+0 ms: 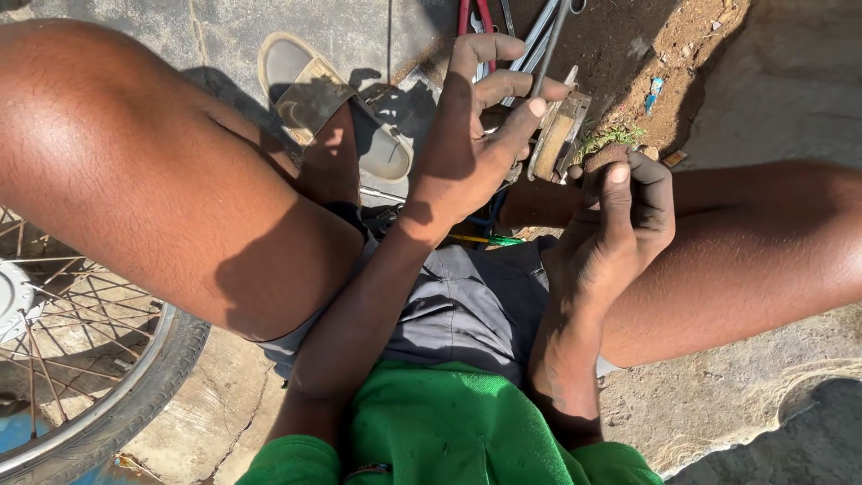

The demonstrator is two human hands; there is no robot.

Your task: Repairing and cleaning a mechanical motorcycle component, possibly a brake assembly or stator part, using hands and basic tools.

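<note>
Rust-brown metal piece (600,160) sits pinched in the right hand (620,224); the left hand (476,144) spreads wide, empty-gripped, above scattered tools (539,36).

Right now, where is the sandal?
In the head view, the sandal lies on the concrete ground at the top, left of the left hand, just beyond the person's left knee, with metal tools further right.
</note>
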